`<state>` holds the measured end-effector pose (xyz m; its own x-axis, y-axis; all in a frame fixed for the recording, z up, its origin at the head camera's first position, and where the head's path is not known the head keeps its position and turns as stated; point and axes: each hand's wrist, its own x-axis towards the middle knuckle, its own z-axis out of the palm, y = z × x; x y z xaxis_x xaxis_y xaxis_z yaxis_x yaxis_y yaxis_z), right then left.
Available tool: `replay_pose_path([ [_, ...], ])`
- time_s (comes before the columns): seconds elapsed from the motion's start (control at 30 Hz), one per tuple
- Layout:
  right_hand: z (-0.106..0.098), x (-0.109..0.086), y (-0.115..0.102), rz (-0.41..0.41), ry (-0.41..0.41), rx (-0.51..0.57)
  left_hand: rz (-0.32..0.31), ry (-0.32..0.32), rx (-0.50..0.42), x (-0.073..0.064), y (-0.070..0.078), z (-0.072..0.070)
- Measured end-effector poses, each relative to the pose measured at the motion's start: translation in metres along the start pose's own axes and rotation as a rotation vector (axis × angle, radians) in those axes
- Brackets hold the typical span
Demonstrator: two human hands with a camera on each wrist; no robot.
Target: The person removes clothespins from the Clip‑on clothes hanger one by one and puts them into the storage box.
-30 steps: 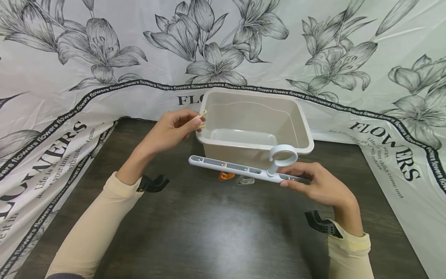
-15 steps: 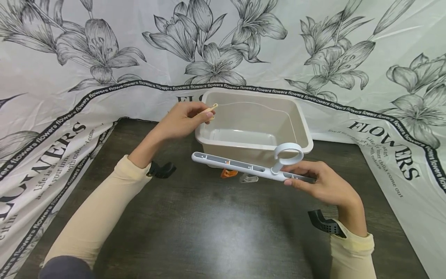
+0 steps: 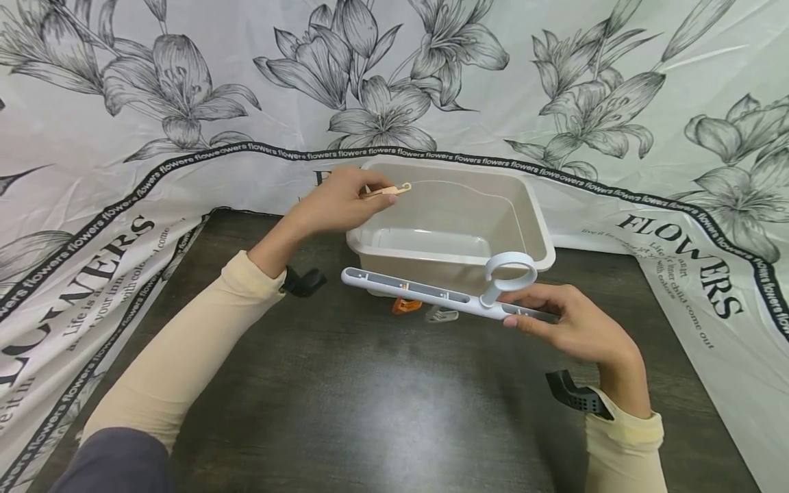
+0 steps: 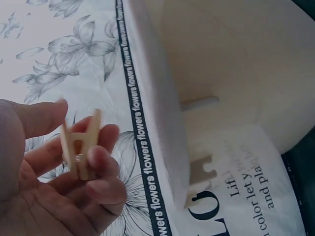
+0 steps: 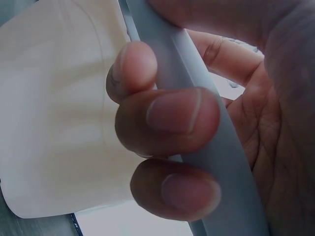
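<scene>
1. Pinching a cream clothespin (image 3: 390, 191) in the left grip (image 3: 342, 200), near a beige bin (image 3: 462, 212);
2. clasping a white hanger (image 3: 487, 307) in the right grip (image 3: 570, 323), over a dark, glossy desk (image 3: 345, 404);
3. facing black-and-white floral sheeting (image 3: 530, 41).

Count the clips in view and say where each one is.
3: a yellow clip in the left hand, an orange clip and a grey clip under the hanger. More may be hidden by the hanger or right hand.
</scene>
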<state>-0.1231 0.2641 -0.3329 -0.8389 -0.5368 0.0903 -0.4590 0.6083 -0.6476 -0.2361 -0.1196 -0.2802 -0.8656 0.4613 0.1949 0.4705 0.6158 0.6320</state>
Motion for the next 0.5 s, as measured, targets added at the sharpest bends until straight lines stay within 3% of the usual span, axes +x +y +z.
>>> replay_pose_path([
  [0.23, -0.001, -0.002, -0.001, 0.028, 0.002, 0.012, -0.018, -0.021, -0.034, -0.001, -0.002, -0.002],
  [0.37, -0.001, -0.001, -0.001, 0.032, -0.001, 0.025, -0.009, -0.002, -0.055, -0.010, -0.008, -0.002],
  [0.5, -0.001, -0.001, -0.001, 0.037, 0.001, 0.015, -0.004, 0.037, -0.141, -0.021, -0.013, 0.003],
])
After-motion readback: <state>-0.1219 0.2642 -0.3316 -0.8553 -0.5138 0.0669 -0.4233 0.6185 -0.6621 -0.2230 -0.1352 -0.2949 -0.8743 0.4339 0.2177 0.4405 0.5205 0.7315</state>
